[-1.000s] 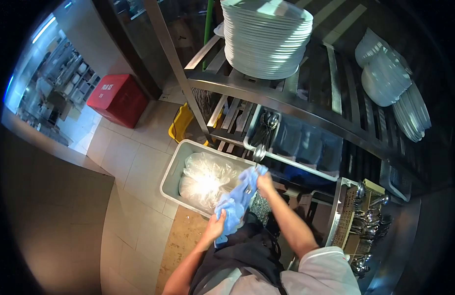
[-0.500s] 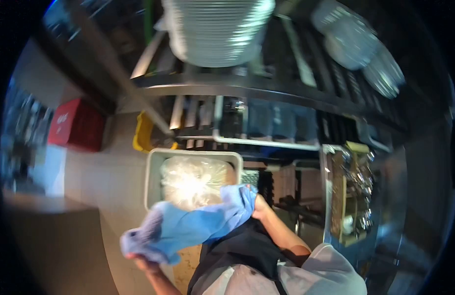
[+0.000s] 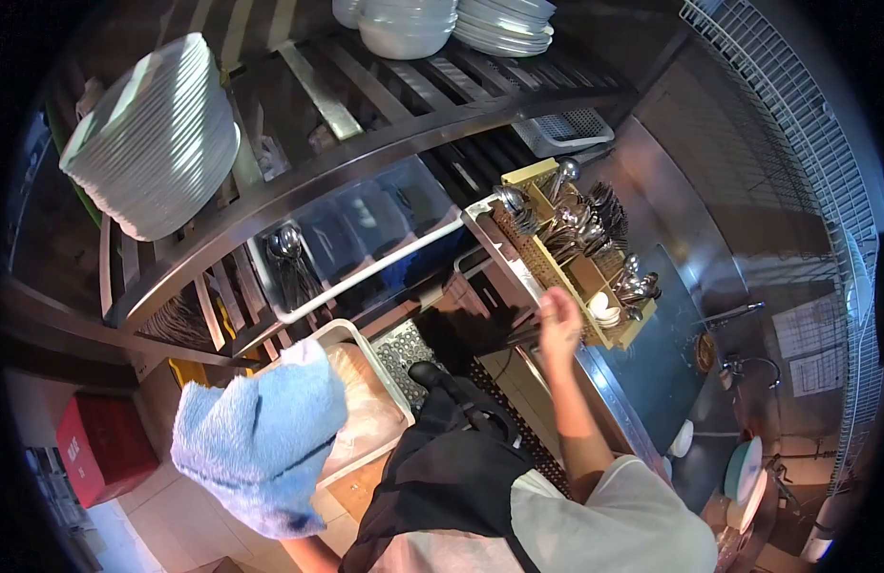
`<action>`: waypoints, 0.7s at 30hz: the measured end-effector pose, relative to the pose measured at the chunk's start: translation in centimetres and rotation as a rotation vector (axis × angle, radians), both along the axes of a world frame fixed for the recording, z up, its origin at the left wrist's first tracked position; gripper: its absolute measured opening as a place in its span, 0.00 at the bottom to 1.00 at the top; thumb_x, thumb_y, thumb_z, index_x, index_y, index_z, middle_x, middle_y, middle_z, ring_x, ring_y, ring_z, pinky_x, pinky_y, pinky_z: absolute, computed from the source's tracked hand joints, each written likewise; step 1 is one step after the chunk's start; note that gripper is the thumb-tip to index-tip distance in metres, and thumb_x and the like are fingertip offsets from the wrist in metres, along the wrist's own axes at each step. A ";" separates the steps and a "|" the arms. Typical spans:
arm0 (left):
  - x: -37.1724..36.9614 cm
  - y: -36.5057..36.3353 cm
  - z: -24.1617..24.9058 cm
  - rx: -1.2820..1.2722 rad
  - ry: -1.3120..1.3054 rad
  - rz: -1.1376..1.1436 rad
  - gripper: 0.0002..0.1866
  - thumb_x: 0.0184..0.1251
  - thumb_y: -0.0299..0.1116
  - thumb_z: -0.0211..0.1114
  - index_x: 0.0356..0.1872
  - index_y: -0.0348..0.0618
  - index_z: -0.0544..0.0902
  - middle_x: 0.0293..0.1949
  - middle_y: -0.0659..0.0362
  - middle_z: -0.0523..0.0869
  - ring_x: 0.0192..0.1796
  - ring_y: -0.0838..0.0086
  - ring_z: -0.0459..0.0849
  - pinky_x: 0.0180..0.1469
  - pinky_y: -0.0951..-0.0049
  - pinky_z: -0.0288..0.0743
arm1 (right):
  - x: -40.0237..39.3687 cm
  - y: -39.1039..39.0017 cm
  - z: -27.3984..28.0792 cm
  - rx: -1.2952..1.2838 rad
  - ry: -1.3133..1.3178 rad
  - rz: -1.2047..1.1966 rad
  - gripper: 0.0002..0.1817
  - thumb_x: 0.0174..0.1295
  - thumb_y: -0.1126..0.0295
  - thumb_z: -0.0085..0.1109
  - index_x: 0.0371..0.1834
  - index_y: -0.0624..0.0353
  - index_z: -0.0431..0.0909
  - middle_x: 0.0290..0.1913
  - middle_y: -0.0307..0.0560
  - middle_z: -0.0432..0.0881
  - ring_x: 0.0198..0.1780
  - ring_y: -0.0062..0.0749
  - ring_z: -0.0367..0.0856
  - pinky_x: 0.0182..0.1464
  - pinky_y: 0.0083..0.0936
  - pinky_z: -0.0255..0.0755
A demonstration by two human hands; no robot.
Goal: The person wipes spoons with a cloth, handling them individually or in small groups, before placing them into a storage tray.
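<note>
A fluffy blue cloth [image 3: 261,430] drapes over my left hand, which holds it at the lower left; the fingers are hidden under the fabric and only the forearm shows. My right hand [image 3: 559,325] is raised beside the near edge of a yellow cutlery rack [image 3: 530,250], its fingers loosely bent and apart, with nothing seen in them. Spoons, forks and ladles [image 3: 580,224] stand in the rack's compartments. Small white pieces [image 3: 604,310] lie in its near corner, just right of my right hand.
A slatted metal shelf [image 3: 308,177] crosses above, bearing stacked white plates [image 3: 160,143] and bowls [image 3: 404,27]. Under it is a white-rimmed tray [image 3: 375,272] with cutlery. A bin [image 3: 404,406] holds a plastic bag [image 3: 361,392]. A red box [image 3: 103,449] stands left; a tap [image 3: 747,368] is right.
The view has turned right, towards the cutlery rack. My right hand has let go of the cloth and moved up beside the rack. The cloth now hangs bunched over my left hand.
</note>
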State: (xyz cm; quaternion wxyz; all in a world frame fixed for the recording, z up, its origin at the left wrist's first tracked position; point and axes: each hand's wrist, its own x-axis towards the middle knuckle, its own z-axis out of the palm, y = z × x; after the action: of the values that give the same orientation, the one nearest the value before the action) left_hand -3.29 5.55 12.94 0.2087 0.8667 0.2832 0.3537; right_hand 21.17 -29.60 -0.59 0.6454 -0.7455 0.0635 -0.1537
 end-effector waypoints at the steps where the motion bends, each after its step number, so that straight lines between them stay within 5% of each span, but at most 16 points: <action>1: 0.7 -0.6 1.7 0.115 0.114 -0.031 0.22 0.38 0.38 0.57 0.38 0.40 0.78 0.23 0.56 0.70 0.26 0.67 0.70 0.30 0.69 0.64 | 1.9 -2.0 -0.6 -0.008 -0.094 -0.140 0.18 0.53 0.70 0.58 0.46 0.65 0.68 0.42 0.46 0.74 0.44 0.28 0.72 0.47 0.22 0.65; 4: 4.5 -3.4 7.2 0.453 0.471 -0.114 0.21 0.33 0.37 0.58 0.36 0.41 0.80 0.18 0.58 0.68 0.21 0.67 0.68 0.26 0.69 0.62 | 6.8 -4.2 0.1 0.081 -0.112 -0.295 0.31 0.49 0.67 0.63 0.53 0.67 0.59 0.50 0.53 0.67 0.51 0.34 0.68 0.51 0.25 0.62; 5: 4.8 -4.0 7.3 0.461 0.471 -0.115 0.21 0.33 0.37 0.58 0.36 0.41 0.80 0.18 0.58 0.68 0.21 0.67 0.68 0.26 0.69 0.62 | 8.5 -4.6 -0.7 0.018 -0.123 -0.361 0.36 0.46 0.65 0.65 0.55 0.68 0.56 0.52 0.54 0.65 0.52 0.37 0.67 0.52 0.26 0.62; 7: 5.3 -4.9 7.4 0.569 0.210 -0.295 0.14 0.18 0.37 0.58 0.08 0.43 0.63 0.10 0.54 0.52 0.13 0.60 0.54 0.19 0.68 0.48 | 10.5 -5.0 -1.0 -0.108 -0.135 -0.461 0.44 0.41 0.60 0.69 0.58 0.68 0.53 0.54 0.59 0.63 0.53 0.40 0.66 0.54 0.29 0.61; 10: 6.3 -6.2 7.7 0.570 0.164 -0.331 0.14 0.20 0.36 0.58 0.09 0.44 0.63 0.10 0.55 0.53 0.12 0.61 0.54 0.18 0.68 0.48 | 12.5 -5.0 -1.6 -0.232 -0.085 -0.440 0.50 0.36 0.53 0.71 0.57 0.70 0.52 0.53 0.64 0.63 0.53 0.45 0.65 0.56 0.33 0.58; 13: 7.3 -7.0 7.9 0.557 0.115 -0.372 0.13 0.23 0.36 0.57 0.09 0.44 0.62 0.10 0.55 0.54 0.12 0.62 0.54 0.18 0.68 0.48 | 13.2 -4.0 -0.3 -0.384 -0.047 -0.583 0.47 0.35 0.58 0.72 0.54 0.72 0.55 0.50 0.62 0.68 0.53 0.43 0.66 0.56 0.30 0.56; 21: 8.4 -6.8 7.8 0.494 0.002 -0.462 0.12 0.31 0.36 0.55 0.10 0.45 0.61 0.10 0.57 0.56 0.11 0.65 0.55 0.17 0.69 0.48 | 12.8 -3.8 0.5 -0.295 -0.034 -0.520 0.32 0.41 0.69 0.68 0.48 0.64 0.60 0.42 0.56 0.73 0.43 0.43 0.72 0.47 0.29 0.63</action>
State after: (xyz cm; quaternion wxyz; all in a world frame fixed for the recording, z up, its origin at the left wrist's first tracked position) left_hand 5.09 -1.26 20.77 0.0666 0.9327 -0.0146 0.3540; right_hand 33.93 -33.38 -0.12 0.4703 -0.7872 0.2183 -0.3338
